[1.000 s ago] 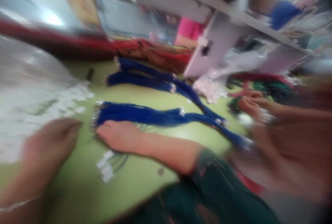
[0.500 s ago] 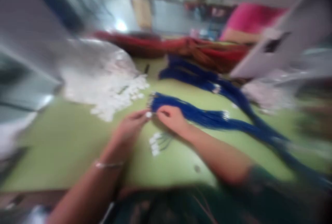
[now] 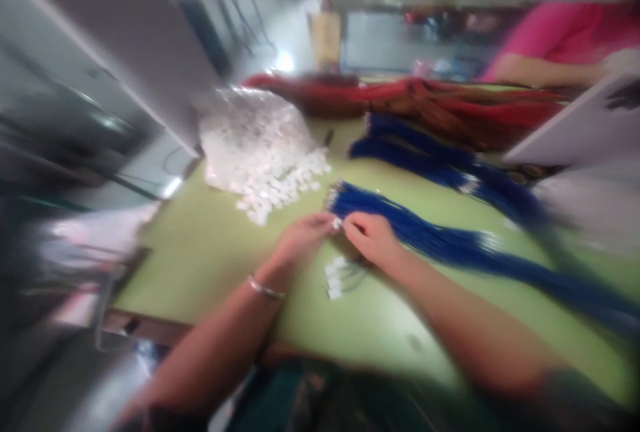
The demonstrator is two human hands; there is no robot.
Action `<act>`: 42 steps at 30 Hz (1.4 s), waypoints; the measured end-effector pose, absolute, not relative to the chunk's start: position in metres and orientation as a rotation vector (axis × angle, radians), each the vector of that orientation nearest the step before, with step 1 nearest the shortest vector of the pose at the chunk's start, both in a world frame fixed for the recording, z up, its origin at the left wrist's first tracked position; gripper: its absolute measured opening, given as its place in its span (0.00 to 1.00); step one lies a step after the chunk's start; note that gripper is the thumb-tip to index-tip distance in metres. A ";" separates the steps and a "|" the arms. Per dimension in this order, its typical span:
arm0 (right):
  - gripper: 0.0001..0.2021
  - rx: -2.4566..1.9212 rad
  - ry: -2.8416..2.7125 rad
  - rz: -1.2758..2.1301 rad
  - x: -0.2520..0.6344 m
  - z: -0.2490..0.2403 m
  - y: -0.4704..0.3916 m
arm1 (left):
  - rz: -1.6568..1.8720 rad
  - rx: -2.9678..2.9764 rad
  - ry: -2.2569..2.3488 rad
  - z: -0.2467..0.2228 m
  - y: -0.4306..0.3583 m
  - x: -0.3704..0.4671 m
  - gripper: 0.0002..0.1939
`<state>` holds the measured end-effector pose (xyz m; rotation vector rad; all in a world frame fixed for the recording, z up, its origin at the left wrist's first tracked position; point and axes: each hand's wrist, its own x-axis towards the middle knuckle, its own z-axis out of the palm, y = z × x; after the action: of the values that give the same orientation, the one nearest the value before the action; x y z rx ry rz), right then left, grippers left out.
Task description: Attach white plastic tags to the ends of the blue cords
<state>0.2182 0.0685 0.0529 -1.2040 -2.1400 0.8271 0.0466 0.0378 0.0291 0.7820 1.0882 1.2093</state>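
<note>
My left hand (image 3: 305, 235) pinches a small white plastic connector (image 3: 337, 223) between thumb and fingertips. Meeting it from the right, my right hand (image 3: 370, 235) is closed in a pinch on what looks like a thin wire, mostly hidden by the fingers. Just behind the hands lies a bundle of blue wires (image 3: 415, 219), its metal-tipped ends near my fingertips. Below the hands, several white connectors with dark wires (image 3: 334, 277) lie together on the green tabletop (image 3: 225, 265). Blur hides the fine detail at the fingertips.
A clear plastic bag (image 3: 250, 125) spills loose white connectors (image 3: 280, 185) at the left. More blue wire bundles (image 3: 410, 152) lie behind, then red and brown wires (image 3: 400, 95). A person in a pink top (image 3: 555, 45) is across the table, beside a pale panel (image 3: 580, 119).
The view has swung left, so everything sits further right in the picture. Both hands remain together at the white connector, with the fingertips now closer to each other.
</note>
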 end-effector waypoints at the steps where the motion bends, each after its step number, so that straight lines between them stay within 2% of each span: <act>1: 0.12 -1.214 -2.162 0.818 0.218 0.053 0.069 | 1.210 0.801 1.094 0.028 0.038 0.046 0.13; 10: 0.11 -1.265 -2.277 0.644 0.218 0.054 0.067 | 1.185 1.159 1.338 0.029 0.035 0.047 0.10; 15: 0.09 -1.207 -2.169 0.865 0.219 0.049 0.068 | 1.184 1.121 1.427 0.028 0.031 0.047 0.12; 20: 0.09 -1.151 -2.274 0.821 0.220 0.049 0.068 | 1.131 1.157 1.388 0.025 0.029 0.044 0.08; 26: 0.07 -1.044 -2.511 1.025 0.227 0.062 0.078 | 0.837 1.485 1.292 0.036 0.024 0.034 0.06; 35: 0.07 -1.243 -2.706 0.519 0.195 0.051 0.069 | 0.442 1.947 1.008 0.069 0.011 0.035 0.07; 38: 0.09 -1.257 -2.763 0.422 0.190 0.047 0.063 | 0.423 1.931 1.300 0.076 0.026 0.016 0.11; 42: 0.10 -1.338 -2.712 0.407 0.192 0.047 0.060 | 0.796 2.001 1.976 0.073 0.070 0.001 0.12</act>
<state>0.1917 0.0597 0.0468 -1.3375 -2.7117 0.4071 0.0011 0.0699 0.0725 2.0011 1.9759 0.7962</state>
